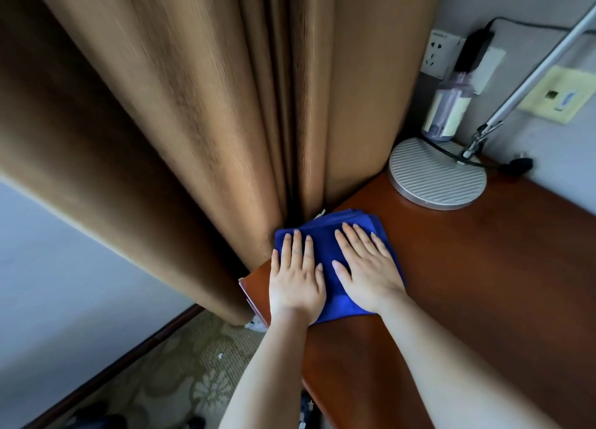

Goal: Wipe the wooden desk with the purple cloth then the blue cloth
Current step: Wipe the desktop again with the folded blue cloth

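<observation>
Both hands (333, 272) press flat on the blue cloth (325, 235) at the wooden desk (467, 267) corner.

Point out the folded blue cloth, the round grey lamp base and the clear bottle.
folded blue cloth (325, 244), head view, middle between the hands
round grey lamp base (432, 177), head view, ribbed top
clear bottle (446, 106), head view, label

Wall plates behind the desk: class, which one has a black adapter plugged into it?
The white socket plate beside the curtain; the black adapter sits in it. The yellowish plate farther right has nothing plugged in.
</observation>
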A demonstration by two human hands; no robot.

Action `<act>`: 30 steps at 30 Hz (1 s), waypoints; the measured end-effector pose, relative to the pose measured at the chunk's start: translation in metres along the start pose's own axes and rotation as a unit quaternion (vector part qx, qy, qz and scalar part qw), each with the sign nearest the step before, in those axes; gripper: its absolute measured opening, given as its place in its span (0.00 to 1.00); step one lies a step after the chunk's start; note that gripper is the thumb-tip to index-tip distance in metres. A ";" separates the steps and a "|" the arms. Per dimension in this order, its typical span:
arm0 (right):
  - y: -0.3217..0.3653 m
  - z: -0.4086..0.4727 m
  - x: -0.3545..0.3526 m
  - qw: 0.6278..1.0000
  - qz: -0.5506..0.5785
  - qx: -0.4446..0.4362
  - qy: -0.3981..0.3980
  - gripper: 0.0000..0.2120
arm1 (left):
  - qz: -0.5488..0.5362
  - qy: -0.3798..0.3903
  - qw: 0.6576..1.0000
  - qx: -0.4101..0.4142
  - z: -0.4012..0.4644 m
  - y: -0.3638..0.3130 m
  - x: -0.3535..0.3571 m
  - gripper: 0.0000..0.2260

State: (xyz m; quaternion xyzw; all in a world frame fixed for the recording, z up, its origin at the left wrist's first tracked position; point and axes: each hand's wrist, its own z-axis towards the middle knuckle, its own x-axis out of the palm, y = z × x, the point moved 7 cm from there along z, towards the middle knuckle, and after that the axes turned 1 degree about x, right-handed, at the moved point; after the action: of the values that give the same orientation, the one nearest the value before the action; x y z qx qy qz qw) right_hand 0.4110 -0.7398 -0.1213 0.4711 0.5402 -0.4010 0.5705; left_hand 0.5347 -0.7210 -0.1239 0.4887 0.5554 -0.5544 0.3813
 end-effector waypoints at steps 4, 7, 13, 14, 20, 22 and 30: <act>0.004 -0.031 0.002 1.000 0.005 0.005 0.006 0.37 | 0.004 0.009 1.000 0.004 -0.026 -0.006 0.004 0.37; 0.002 -0.045 0.004 1.000 -0.012 0.019 0.012 0.34 | 0.003 0.007 1.000 0.013 -0.035 -0.009 0.002 0.37; -0.002 -0.034 0.004 0.999 -0.017 0.029 0.000 0.29 | 0.001 -0.017 0.999 0.027 -0.023 -0.009 0.002 0.34; -0.004 -0.031 0.004 0.999 -0.017 0.029 -0.003 0.29 | 0.005 -0.028 0.999 0.027 -0.019 -0.009 -0.001 0.32; -0.018 0.007 0.000 0.999 -0.020 0.037 -0.005 0.29 | -0.009 -0.011 0.999 0.034 0.021 -0.010 -0.004 0.36; -0.024 0.018 -0.001 0.999 -0.020 0.038 -0.007 0.29 | -0.007 -0.009 0.999 0.033 0.034 -0.011 -0.003 0.36; -0.029 0.030 -0.005 1.000 -0.012 0.024 -0.006 0.38 | 0.002 0.007 0.999 0.033 0.050 -0.014 0.000 0.37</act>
State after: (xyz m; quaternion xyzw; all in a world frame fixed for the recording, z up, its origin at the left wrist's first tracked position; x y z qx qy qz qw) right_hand 0.3895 -0.7757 -0.1206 0.4752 0.5325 -0.4237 0.5577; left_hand 0.5149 -0.7691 -0.1250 0.5059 0.5386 -0.5682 0.3620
